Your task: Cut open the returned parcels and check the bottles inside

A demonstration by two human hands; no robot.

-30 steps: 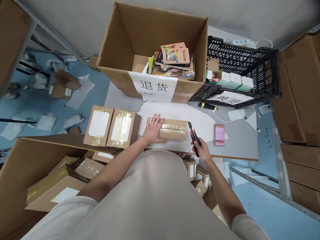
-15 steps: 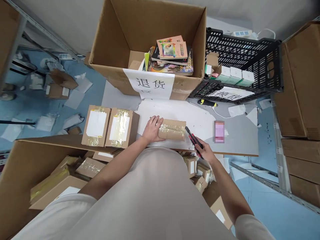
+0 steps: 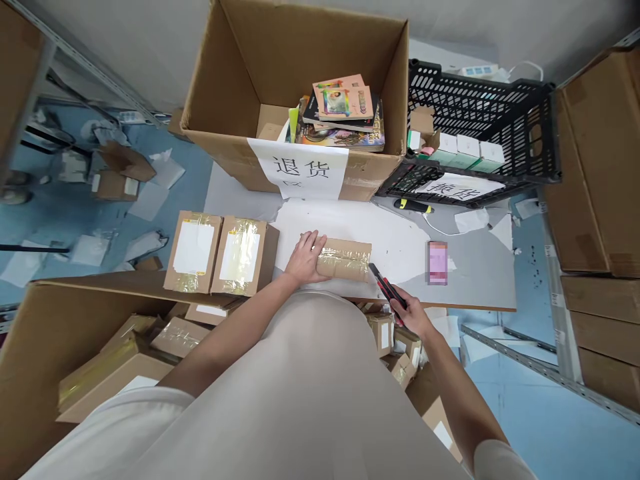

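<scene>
A small cardboard box (image 3: pixel 347 260), taped along its top, lies on the white table (image 3: pixel 400 233) in front of my body. My left hand (image 3: pixel 306 259) is wrapped over the box's left end, its fingers on the top and far side. In my right hand (image 3: pixel 410 312) is a black and red utility knife (image 3: pixel 387 287), gripped by the handle. The knife points up and left, its tip at the near right corner of the box. Whether the tip touches the cardboard I cannot tell.
Two taped boxes (image 3: pixel 239 257) stand at the left. Behind are a large carton (image 3: pixel 225 150) holding books and a black crate (image 3: pixel 530 133) with small boxes. A yellow-black tool (image 3: pixel 414 205) and a phone (image 3: pixel 437 263) lie at the right. A carton of parcels (image 3: pixel 30 347) is at lower left.
My right hand and the utility knife have shifted slightly down along the box's right end, toward the near corner. The left hand and box look unmoved.
</scene>
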